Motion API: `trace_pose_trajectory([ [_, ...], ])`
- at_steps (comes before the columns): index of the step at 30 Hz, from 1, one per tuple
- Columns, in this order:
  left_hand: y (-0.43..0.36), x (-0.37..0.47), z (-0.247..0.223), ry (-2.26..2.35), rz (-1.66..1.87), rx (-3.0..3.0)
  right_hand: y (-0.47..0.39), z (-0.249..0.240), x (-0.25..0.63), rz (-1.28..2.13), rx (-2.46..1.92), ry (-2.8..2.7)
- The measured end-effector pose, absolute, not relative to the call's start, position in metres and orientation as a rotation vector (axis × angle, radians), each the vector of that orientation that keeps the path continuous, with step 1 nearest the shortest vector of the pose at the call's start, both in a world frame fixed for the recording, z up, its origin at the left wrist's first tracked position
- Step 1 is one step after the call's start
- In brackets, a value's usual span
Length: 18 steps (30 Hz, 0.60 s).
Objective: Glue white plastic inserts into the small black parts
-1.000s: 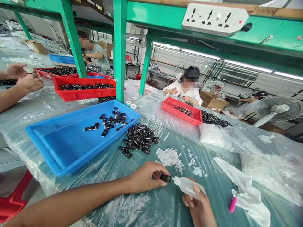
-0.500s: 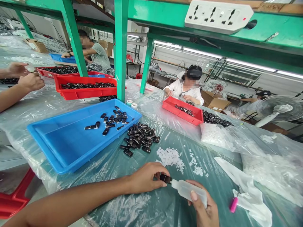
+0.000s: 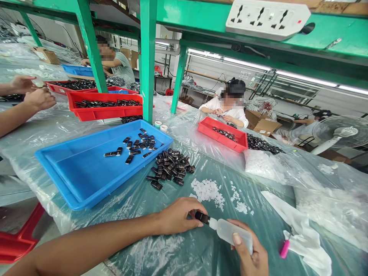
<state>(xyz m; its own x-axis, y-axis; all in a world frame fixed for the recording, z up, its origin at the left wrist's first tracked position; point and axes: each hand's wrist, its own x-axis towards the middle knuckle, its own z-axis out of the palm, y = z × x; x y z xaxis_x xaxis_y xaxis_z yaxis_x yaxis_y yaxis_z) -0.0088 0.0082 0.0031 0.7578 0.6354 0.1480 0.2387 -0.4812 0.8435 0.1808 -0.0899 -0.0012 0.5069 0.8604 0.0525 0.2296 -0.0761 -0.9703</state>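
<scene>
Between thumb and fingers, my left hand (image 3: 182, 216) holds a small black part (image 3: 201, 217) by its left end. My right hand (image 3: 250, 247) grips a translucent white squeeze bottle (image 3: 234, 231), its nozzle at the black part's right end. Beyond my left hand lies a pile of black parts (image 3: 172, 166), and to its right small white pieces (image 3: 207, 191) are scattered on the green table (image 3: 161, 257). A blue tray (image 3: 83, 168) at the left has more black parts at its far right end.
Red trays (image 3: 106, 111) (image 3: 221, 134) stand farther back. A green post (image 3: 148, 61) rises behind the blue tray. At the right are a pink-handled tool (image 3: 284, 249), a white cloth (image 3: 307, 234) and a plastic bag (image 3: 330, 211). Other people's hands (image 3: 37, 97) work at the far left.
The view has shifted very slightly. My hands, the black part and the bottle keep nearly the same arrangement. The white-sleeved person's hands across the table have moved closer together.
</scene>
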Motion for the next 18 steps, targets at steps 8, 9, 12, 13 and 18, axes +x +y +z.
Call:
trace_pose_trajectory([
  [8,0.0075,-0.0090,0.0020,0.655,0.543,2.060,-0.0907,-0.0005,0.1800,0.691,-1.656,-0.903],
  [9,0.0075,-0.0090,0.0021,0.657,0.540,2.060,-0.0911,-0.0004,0.1799,0.698,-1.662,-0.894],
  [12,0.0075,-0.0090,0.0025,0.655,0.548,2.074,-0.0921,-0.0009,0.1803,0.695,-1.666,-0.895],
  [13,0.0075,-0.0090,0.0027,0.654,0.549,2.082,-0.0924,-0.0014,0.1806,0.692,-1.665,-0.898],
  [18,0.0075,-0.0087,0.0032,0.659,0.557,2.103,-0.0933,-0.0038,0.1809,0.666,-1.619,-0.927],
])
